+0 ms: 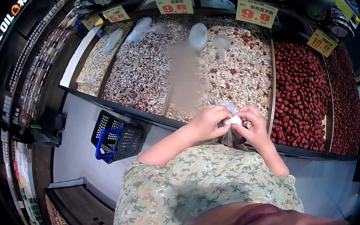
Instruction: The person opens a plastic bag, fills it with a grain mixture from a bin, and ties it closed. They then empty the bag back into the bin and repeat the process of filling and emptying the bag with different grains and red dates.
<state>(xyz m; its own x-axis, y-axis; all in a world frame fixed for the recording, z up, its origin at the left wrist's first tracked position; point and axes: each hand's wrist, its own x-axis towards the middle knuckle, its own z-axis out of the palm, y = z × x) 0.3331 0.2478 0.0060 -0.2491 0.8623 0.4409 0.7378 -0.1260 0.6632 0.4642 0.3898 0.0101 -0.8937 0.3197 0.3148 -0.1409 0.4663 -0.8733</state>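
Note:
Close in front of my body, at the near edge of the grain bins, I hold a clear plastic bag (230, 139) with dark contents. My left hand (211, 120) pinches the gathered neck of the bag from the left. From the right, the fingers of my right hand (251, 123) close on the same neck, where white material shows between both hands. The bag's loose top sticks up beyond my fingers. Its lower part is partly hidden behind my hands and shirt. Just beyond lies a bin of mixed pale grains with red pieces (245, 72).
Left of it is another mixed-grain bin (137, 69); dried red dates (296, 98) fill a bin at right. Scoops, one being a pale scoop (198, 36), lie on the grains. Price signs (257, 12) line the back. A black basket with blue handle (118, 137) stands on the floor.

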